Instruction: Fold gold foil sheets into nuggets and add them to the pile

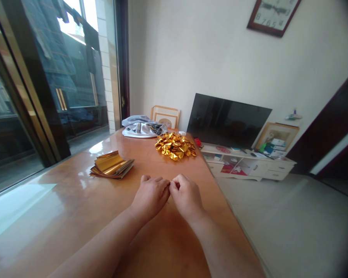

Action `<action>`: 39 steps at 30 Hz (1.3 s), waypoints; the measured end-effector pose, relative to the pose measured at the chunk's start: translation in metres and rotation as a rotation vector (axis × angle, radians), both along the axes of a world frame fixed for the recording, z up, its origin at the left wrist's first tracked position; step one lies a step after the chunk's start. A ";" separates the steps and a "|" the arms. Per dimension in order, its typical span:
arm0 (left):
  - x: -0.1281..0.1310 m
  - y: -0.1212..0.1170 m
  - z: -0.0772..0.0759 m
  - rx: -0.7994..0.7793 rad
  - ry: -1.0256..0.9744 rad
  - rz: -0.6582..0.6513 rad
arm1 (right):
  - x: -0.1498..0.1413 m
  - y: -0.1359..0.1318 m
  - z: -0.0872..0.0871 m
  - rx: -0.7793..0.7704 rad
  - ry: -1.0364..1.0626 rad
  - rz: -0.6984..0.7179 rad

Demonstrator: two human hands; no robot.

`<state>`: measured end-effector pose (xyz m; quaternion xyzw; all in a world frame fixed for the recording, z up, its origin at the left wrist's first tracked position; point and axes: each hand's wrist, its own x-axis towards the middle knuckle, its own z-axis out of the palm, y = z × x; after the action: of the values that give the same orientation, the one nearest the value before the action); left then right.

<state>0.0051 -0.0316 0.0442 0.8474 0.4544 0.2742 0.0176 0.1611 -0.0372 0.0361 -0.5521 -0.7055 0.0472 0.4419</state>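
Over the wooden table (pixel 174 247), my left hand (pixel 150 195) and my right hand (pixel 188 195) meet at the fingertips, both closed in a pinch. A tiny gold glint shows between them, from a small piece of gold foil paper (pixel 170 182); the fingers hide nearly all of it. Left of my hands lies a loose stack of gold foil paper sheets (pixel 111 165), slightly curled. Beyond my hands is a heap of folded gold foil pieces (pixel 176 146), shiny and crumpled-looking.
Grey-white cloth (pixel 143 126) lies bunched at the table's far end, before picture frames (pixel 166 116). A television (pixel 227 119) stands on a low white cabinet (pixel 255 166) past the table's right edge. Glass sliding doors (pixel 60 77) run along the left.
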 end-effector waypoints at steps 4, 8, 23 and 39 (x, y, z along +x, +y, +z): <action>-0.001 0.001 0.000 -0.001 -0.013 0.001 | 0.000 -0.002 0.000 -0.052 0.097 0.074; -0.001 0.001 0.000 -0.013 -0.064 0.007 | 0.004 0.002 0.000 -0.220 0.323 0.164; -0.002 0.002 -0.002 -0.192 -0.268 -0.108 | 0.011 0.011 -0.003 -0.360 0.528 0.258; 0.001 0.007 -0.017 -0.427 -0.553 -0.190 | 0.010 0.006 0.005 -0.427 0.622 0.311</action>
<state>0.0056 -0.0244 0.0277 0.7569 0.3986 0.3889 0.3420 0.1710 -0.0317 0.0411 -0.4774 -0.5878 0.4236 0.4971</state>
